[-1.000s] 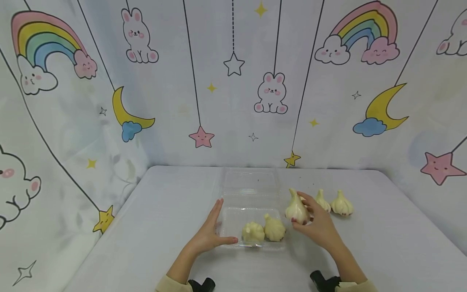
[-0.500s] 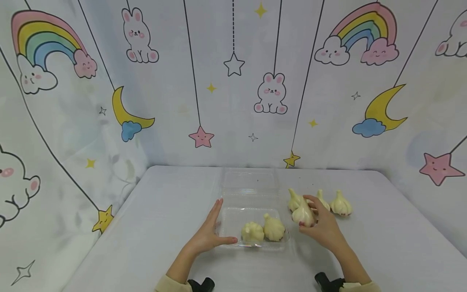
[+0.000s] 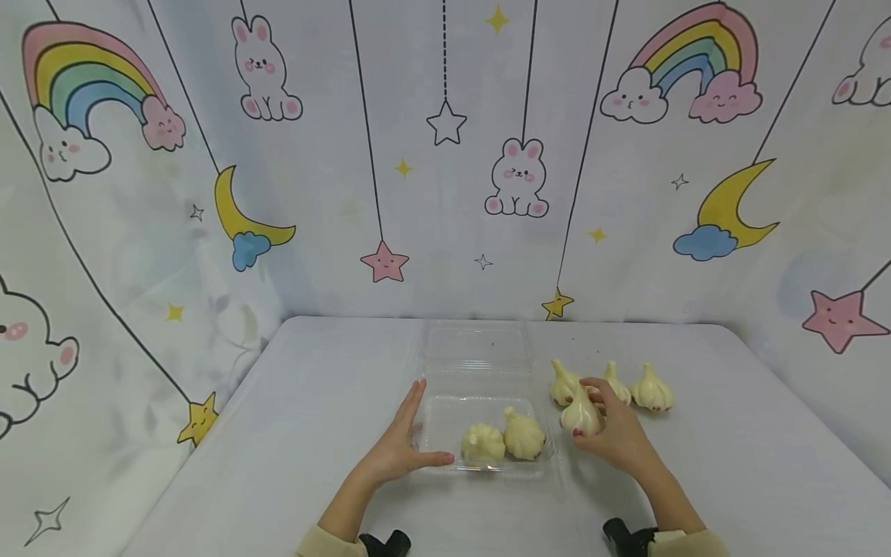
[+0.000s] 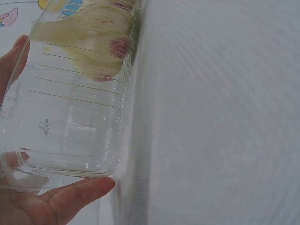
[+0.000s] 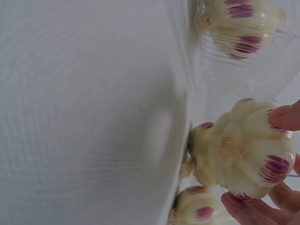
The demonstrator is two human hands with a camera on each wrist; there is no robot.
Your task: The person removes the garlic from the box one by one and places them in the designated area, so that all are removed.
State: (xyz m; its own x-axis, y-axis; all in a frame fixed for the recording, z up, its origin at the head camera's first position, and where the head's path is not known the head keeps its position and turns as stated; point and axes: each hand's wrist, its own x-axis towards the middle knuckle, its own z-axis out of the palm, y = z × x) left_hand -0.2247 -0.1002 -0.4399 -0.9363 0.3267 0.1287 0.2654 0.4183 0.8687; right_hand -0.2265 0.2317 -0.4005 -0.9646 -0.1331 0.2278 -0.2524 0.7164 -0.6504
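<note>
My right hand (image 3: 616,429) pinches a garlic bulb (image 3: 581,414) between thumb and fingers, stem upward, just right of a clear plastic box. Its root end and purple streaks (image 5: 274,168) face the right wrist camera, which shows the bulb raised off the cloth. The clear box (image 3: 442,422) has its lid (image 3: 476,344) laid back, away from me. Inside sit a garlic bulb (image 3: 483,442) on its side and another garlic bulb (image 3: 525,435) at the right. My left hand (image 3: 393,452) rests against the box's left side with fingers straight, thumb (image 4: 89,194) along the front corner.
Behind the held bulb stands another garlic bulb (image 3: 564,379). Farther right are a garlic bulb (image 3: 612,379), partly hidden by my right hand, and a garlic bulb (image 3: 653,389). White cloth (image 3: 278,433) covers the table, and a printed curtain (image 3: 445,209) rises behind it.
My right hand has drawn the held bulb slightly right and toward me, uncovering the bulb behind it. The left hand and the box stay in place.
</note>
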